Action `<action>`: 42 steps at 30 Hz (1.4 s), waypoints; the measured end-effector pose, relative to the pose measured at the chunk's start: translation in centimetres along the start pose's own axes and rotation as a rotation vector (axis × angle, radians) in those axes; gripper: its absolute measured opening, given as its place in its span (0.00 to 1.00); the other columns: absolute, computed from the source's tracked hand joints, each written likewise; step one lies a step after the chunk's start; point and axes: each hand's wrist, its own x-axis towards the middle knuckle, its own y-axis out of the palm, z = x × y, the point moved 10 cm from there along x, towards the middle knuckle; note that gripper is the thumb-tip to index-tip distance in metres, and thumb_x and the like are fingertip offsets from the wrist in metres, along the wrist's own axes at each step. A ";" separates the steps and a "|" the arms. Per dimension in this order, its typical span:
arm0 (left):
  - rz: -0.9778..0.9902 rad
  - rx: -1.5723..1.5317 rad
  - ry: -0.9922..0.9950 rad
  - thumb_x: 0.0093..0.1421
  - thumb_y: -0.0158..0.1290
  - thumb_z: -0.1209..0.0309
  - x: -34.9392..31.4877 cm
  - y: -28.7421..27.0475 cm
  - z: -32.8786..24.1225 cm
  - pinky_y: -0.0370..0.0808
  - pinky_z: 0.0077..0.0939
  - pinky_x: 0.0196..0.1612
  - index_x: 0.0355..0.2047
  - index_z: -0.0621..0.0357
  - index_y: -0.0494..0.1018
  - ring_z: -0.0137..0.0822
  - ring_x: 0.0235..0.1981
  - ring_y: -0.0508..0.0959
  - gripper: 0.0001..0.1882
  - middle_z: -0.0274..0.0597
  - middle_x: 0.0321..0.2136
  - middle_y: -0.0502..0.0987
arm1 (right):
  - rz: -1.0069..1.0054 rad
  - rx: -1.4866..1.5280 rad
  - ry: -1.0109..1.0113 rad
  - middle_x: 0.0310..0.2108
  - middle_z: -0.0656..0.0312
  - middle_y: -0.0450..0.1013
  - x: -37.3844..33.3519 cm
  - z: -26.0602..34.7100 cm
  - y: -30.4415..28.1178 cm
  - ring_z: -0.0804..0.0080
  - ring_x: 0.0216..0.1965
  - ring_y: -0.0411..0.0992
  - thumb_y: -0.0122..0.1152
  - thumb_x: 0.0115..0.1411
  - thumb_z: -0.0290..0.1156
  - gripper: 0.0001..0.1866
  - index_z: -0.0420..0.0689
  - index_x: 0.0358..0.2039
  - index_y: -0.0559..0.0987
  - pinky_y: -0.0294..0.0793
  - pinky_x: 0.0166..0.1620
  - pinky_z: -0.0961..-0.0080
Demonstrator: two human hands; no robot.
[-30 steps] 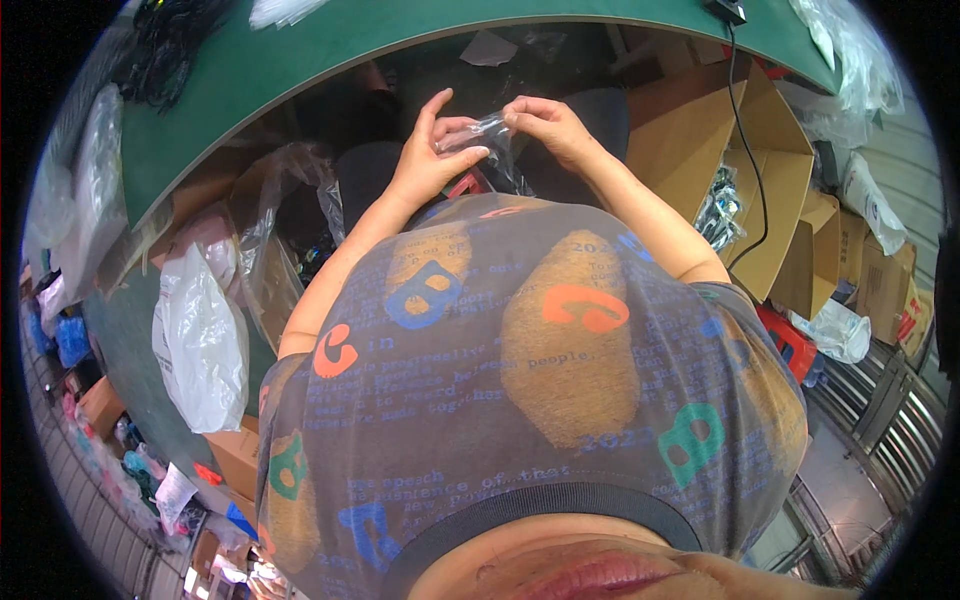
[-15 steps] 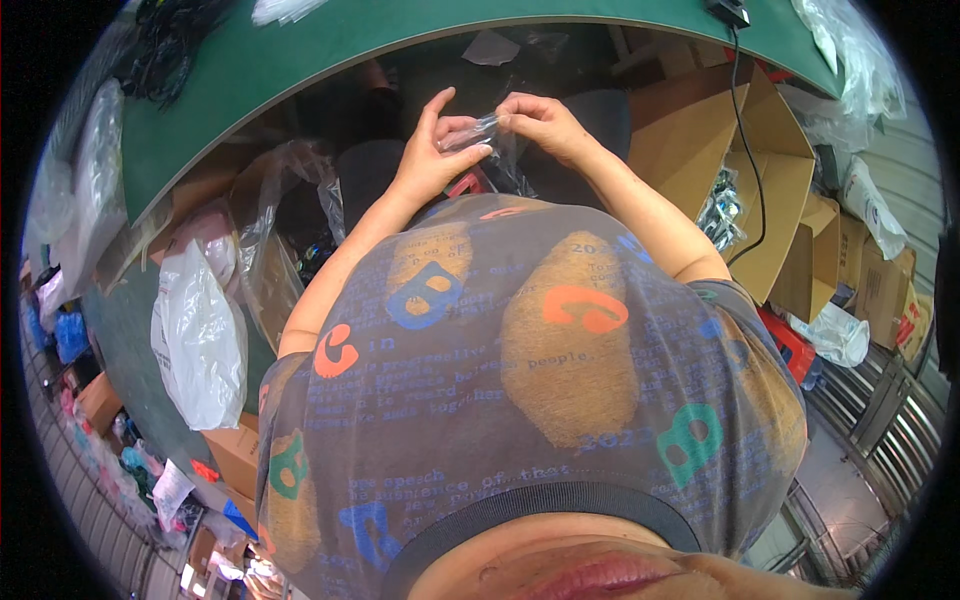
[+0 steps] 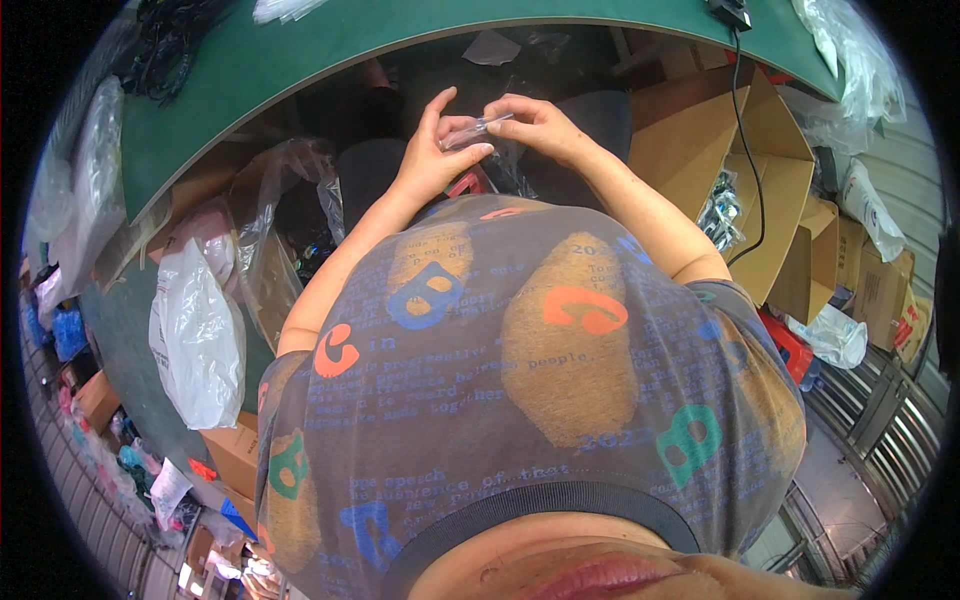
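A small clear plastic bag (image 3: 468,134) stretches between my two hands in front of my belly, just short of the table edge. My left hand (image 3: 432,150) is closed round its left part, with thumb and fingers on either side and the index finger raised. The thumb and fingers of my right hand (image 3: 538,130) pinch the bag's right end. Whether anything lies inside the bag is too small to make out. More loose clear film hangs below the hands, beside a partly hidden red thing (image 3: 470,183).
Ahead curves a green table (image 3: 400,30). An open cardboard box (image 3: 690,135) with small shiny packets stands at my right, a black cable (image 3: 757,180) hanging across it. A white plastic bag (image 3: 198,340) and a clear bag (image 3: 290,190) are at my left.
My right hand has shifted slightly left, its pinch drawing closer to my left hand over the bag. My left hand stays almost where it was.
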 end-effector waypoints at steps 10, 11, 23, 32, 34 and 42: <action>0.002 0.008 0.009 0.55 0.68 0.76 0.2 0.1 0.1 0.78 0.30 0.53 0.71 0.58 0.46 0.36 0.49 0.79 0.51 0.51 0.48 0.77 | 0.052 -0.195 -0.036 0.38 0.68 0.73 0.8 0.9 0.2 0.79 0.42 0.72 0.64 0.64 0.33 0.08 0.42 0.37 0.83 0.70 0.47 0.79; 0.004 0.000 0.005 0.55 0.68 0.76 0.2 0.1 0.1 0.78 0.29 0.53 0.72 0.58 0.46 0.36 0.49 0.79 0.51 0.51 0.48 0.77 | 0.067 -0.264 -0.069 0.38 0.67 0.74 0.9 1.6 0.4 0.78 0.42 0.72 0.64 0.64 0.33 0.08 0.41 0.37 0.83 0.71 0.47 0.78; 0.023 0.007 -0.016 0.55 0.68 0.76 0.6 0.8 0.1 0.76 0.31 0.55 0.72 0.59 0.46 0.38 0.52 0.78 0.52 0.50 0.49 0.76 | 0.126 -0.607 -0.260 0.36 0.62 0.76 0.8 5.1 1.5 0.69 0.40 0.75 0.64 0.62 0.34 0.09 0.42 0.36 0.83 0.74 0.45 0.72; 0.031 0.004 -0.007 0.54 0.68 0.77 0.4 1.2 -0.1 0.76 0.33 0.56 0.72 0.59 0.46 0.38 0.52 0.79 0.52 0.49 0.50 0.77 | 0.223 -0.677 -0.228 0.33 0.60 0.76 1.1 5.7 2.5 0.66 0.37 0.77 0.64 0.62 0.34 0.09 0.41 0.36 0.83 0.75 0.40 0.71; 0.033 -0.003 -0.011 0.55 0.67 0.77 0.4 1.3 -0.3 0.76 0.32 0.56 0.72 0.59 0.46 0.38 0.51 0.79 0.52 0.49 0.49 0.77 | 0.271 -0.710 -0.200 0.33 0.60 0.75 1.2 5.4 3.1 0.66 0.38 0.77 0.63 0.62 0.34 0.09 0.41 0.36 0.83 0.75 0.40 0.71; 0.010 0.146 0.057 0.58 0.66 0.71 0.3 0.7 -0.6 0.77 0.27 0.49 0.63 0.59 0.65 0.30 0.45 0.80 0.34 0.43 0.43 0.81 | 0.115 -0.404 -0.302 0.35 0.62 0.73 0.1 5.6 2.6 0.71 0.37 0.73 0.59 0.68 0.35 0.11 0.38 0.39 0.81 0.72 0.40 0.74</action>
